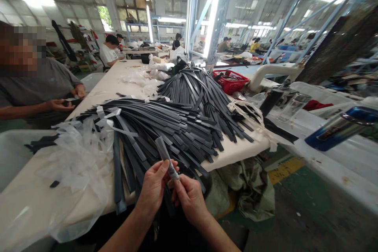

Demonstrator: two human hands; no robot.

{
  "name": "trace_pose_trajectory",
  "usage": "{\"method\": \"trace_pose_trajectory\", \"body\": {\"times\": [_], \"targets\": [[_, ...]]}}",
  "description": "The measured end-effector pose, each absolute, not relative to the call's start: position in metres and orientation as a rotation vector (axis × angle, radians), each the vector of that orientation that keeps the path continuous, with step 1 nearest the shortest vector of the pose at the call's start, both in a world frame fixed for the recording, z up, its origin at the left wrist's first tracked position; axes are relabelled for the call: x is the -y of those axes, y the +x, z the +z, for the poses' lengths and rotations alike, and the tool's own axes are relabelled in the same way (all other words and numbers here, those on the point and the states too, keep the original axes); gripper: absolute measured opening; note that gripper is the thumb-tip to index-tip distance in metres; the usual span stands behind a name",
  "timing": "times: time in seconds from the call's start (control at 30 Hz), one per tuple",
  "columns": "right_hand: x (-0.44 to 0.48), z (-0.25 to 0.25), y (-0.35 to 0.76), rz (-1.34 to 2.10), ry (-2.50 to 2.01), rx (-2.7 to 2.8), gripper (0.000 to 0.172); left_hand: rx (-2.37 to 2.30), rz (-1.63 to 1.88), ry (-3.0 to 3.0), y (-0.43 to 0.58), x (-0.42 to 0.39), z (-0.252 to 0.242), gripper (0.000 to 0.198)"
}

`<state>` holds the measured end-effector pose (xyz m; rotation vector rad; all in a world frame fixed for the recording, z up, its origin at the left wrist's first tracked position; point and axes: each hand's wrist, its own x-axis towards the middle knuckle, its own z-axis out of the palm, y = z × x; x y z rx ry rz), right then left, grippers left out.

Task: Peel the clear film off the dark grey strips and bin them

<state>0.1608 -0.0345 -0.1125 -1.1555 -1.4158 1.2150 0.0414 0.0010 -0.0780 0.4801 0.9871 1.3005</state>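
Note:
Both my hands hold one dark strap with a clear plastic sleeve (163, 150) around its end, at the near edge of the table. My left hand (155, 185) pinches the sleeve between thumb and fingers. Just below it, my right hand (190, 196) grips the bunched plastic, its thumb close to the left fingers. The sleeve's upper end sticks up past my left thumb. Behind my hands lies a fanned heap of flat black straps (165, 122), with a second heap (191, 86) farther back. Crumpled clear plastic sleeves (79, 157) lie to the left.
The cream table (224, 157) stretches away ahead. Across it at left, a person (56, 86) handles a dark piece. A red basket (230, 81) stands behind the heaps. At right, a blue tumbler (339, 128) and a glass jar (295, 106) stand on a white surface. Green cloth (254, 189) hangs below.

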Motion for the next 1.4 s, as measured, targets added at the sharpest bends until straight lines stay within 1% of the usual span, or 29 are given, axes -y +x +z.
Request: {"method": "trace_pose_trajectory", "body": {"times": [0.13,0.23,0.47,0.6,0.7,0.8,0.87,1.0,1.23,1.33,1.4], "targets": [[0.032,-0.110,0.160,1.190,-1.136,1.442,0.053,-1.019,1.219,0.512,0.048,0.014,-0.090,0.044],[0.032,-0.111,0.161,1.193,-1.142,1.463,0.054,-1.026,1.211,0.538,0.044,0.013,-0.086,0.040],[0.039,-0.120,0.175,1.245,-1.161,1.568,0.052,-0.998,1.479,0.572,0.020,-0.017,-0.057,0.029],[0.052,-0.131,0.185,1.305,-1.180,1.567,0.053,-0.983,1.555,0.565,0.009,-0.027,-0.049,0.026],[0.060,-0.131,0.192,1.330,-1.179,1.568,0.051,-0.992,1.508,0.600,0.010,-0.026,-0.051,0.028],[0.060,-0.121,0.191,1.332,-1.146,1.562,0.041,-1.002,1.464,0.613,0.019,-0.021,-0.057,0.031],[0.056,-0.114,0.185,1.314,-1.124,1.537,0.038,-1.011,1.435,0.632,0.025,-0.015,-0.061,0.032],[0.047,-0.108,0.167,1.220,-1.138,1.458,0.044,-1.043,1.364,0.650,0.036,0.000,-0.068,0.034],[0.036,-0.098,0.160,1.102,-1.131,1.449,0.046,-1.031,1.223,0.720,0.046,0.027,-0.086,0.040],[0.034,-0.095,0.166,1.128,-1.138,1.479,0.045,-0.972,1.153,0.737,0.041,0.028,-0.083,0.039],[0.033,-0.095,0.170,1.154,-1.145,1.502,0.045,-0.898,1.182,0.728,0.033,0.021,-0.073,0.044]]}}
